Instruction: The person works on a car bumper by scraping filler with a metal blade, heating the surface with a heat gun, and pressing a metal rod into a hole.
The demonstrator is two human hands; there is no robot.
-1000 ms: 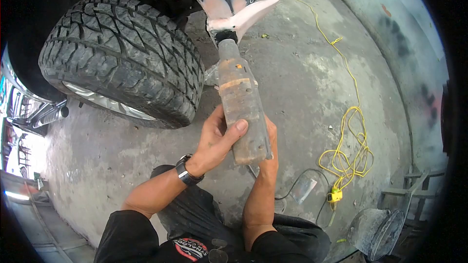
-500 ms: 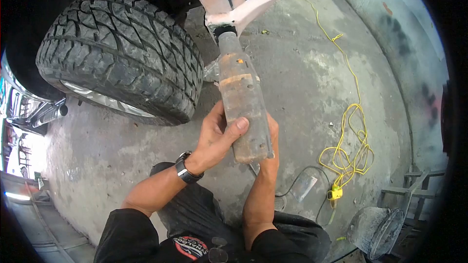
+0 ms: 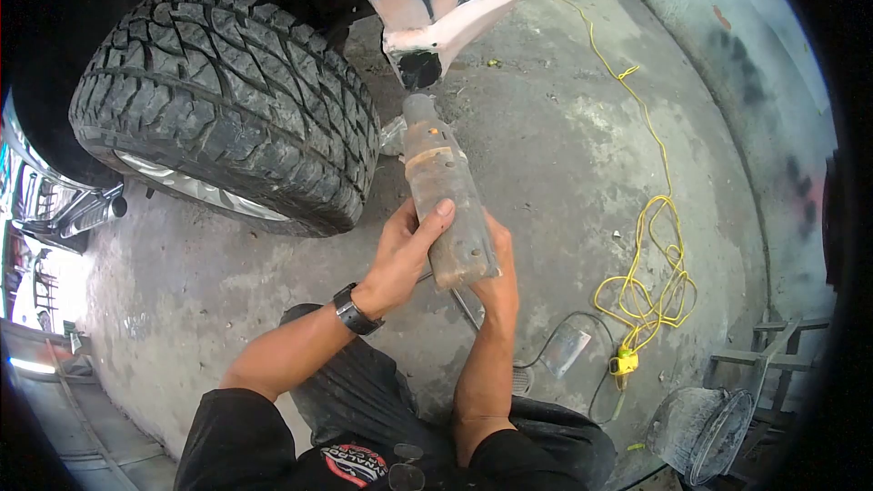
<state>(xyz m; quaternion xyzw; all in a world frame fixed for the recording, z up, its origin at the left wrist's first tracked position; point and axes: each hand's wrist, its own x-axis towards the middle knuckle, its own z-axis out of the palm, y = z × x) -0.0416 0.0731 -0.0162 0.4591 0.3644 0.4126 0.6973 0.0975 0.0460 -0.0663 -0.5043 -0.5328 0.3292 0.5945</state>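
Observation:
A worn, dusty grey power tool (image 3: 443, 182) with an orange-brown band points away from me. My left hand (image 3: 409, 250) is wrapped round its left side, thumb on top. From the right and below, my right hand (image 3: 496, 264) holds the tool's rear part; most of its fingers are hidden under the body. Just beyond the tool's narrow front end hangs the lower corner of a vehicle panel (image 3: 464, 23), dark grey with pale pink patches and a black underside. A gap shows between tool and panel.
A large treaded tire (image 3: 227, 109) stands at the left. On the concrete floor (image 3: 555, 164) lie a coiled yellow cord (image 3: 650, 291) with a yellow connector (image 3: 625, 363) and a clear packet (image 3: 567, 352). A dusty bucket (image 3: 696, 432) and metal frame (image 3: 773, 355) are at the lower right.
The tool's front end has come away from the panel corner. Both hands have drawn the tool slightly back, and more of the corner's black underside shows.

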